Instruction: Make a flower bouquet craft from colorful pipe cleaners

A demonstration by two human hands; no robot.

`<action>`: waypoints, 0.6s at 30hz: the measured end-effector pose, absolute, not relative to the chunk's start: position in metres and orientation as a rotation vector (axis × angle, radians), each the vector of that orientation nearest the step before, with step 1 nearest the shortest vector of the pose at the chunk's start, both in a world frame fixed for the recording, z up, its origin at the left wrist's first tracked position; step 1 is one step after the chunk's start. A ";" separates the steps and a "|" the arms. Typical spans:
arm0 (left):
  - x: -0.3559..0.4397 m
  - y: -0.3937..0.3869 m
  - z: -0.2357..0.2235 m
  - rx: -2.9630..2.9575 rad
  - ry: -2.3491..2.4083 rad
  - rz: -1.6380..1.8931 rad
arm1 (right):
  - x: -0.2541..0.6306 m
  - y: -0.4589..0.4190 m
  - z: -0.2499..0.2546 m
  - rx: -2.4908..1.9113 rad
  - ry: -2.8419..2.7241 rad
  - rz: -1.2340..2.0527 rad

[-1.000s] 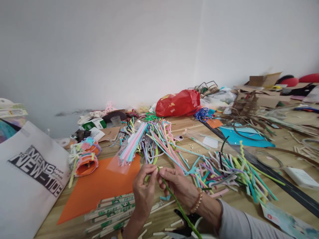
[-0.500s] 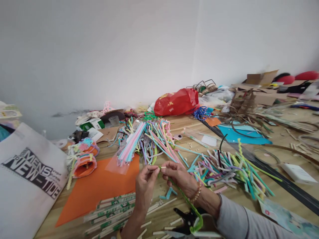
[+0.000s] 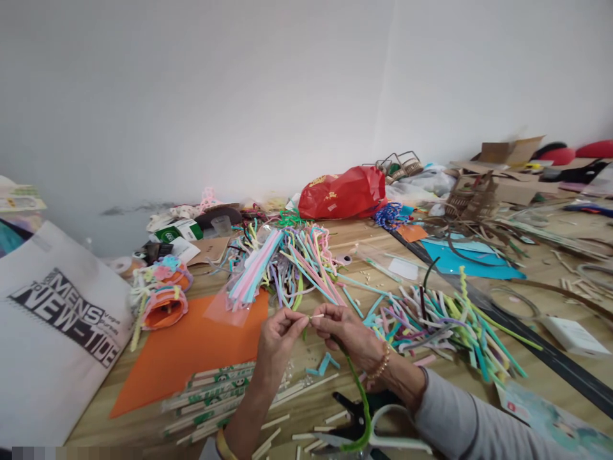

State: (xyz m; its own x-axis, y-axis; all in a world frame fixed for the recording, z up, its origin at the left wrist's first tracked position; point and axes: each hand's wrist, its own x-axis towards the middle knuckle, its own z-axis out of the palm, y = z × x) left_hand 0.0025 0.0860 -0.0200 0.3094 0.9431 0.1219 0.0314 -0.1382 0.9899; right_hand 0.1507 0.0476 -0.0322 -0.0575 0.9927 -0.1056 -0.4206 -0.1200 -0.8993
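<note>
1. A wooden worktop (image 3: 536, 377) runs away from the person towards a white wall (image 3: 239, 96), crowded with craft materials.
2. A white tote bag (image 3: 62, 326) printed "NEW-TIDE" leans at the left, and a red plastic bag (image 3: 342, 193) sits at the far edge.
3. An orange foam sheet (image 3: 191, 364) lies left of the hands, with a bundle of pastel pipe cleaners (image 3: 287, 268) spread above it and a heap of cut pipe cleaners (image 3: 440, 326) to the right.
4. Both forearms reach in from the bottom edge; a grey sleeve (image 3: 454, 415) covers the right one, and a beaded bracelet (image 3: 382, 363) circles that wrist.
5. The left hand (image 3: 276, 342) pinches a pale stick (image 3: 316, 315) between thumb and forefinger, apparently keeping it steady for close work.
6. That short stick lies almost level in the gap between the hands, its free end pointing right.
7. The right hand (image 3: 342, 335) is curled around a green pipe cleaner (image 3: 359, 402), though the fingers partly hide the grip. Its long axis drops towards the person, curving down over a black-and-white hand tool (image 3: 357, 415).
</note>
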 end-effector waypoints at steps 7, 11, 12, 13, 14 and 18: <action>0.012 0.075 -0.029 1.484 0.989 1.190 | 0.151 0.048 -0.031 -0.930 -0.794 1.518; 0.012 0.074 -0.032 1.535 0.965 1.256 | 0.150 0.046 -0.026 -0.919 -0.779 1.555; 0.012 0.074 -0.032 1.532 0.959 1.266 | 0.150 0.046 -0.026 -0.919 -0.779 1.565; 0.012 0.073 -0.033 1.523 0.955 1.270 | 0.149 0.045 -0.025 -0.920 -0.781 1.572; 0.012 0.072 -0.033 1.505 0.954 1.270 | 0.149 0.045 -0.025 -0.923 -0.783 1.576; 0.014 0.071 -0.031 1.355 0.950 1.225 | 0.150 0.046 -0.027 -0.941 -0.804 1.557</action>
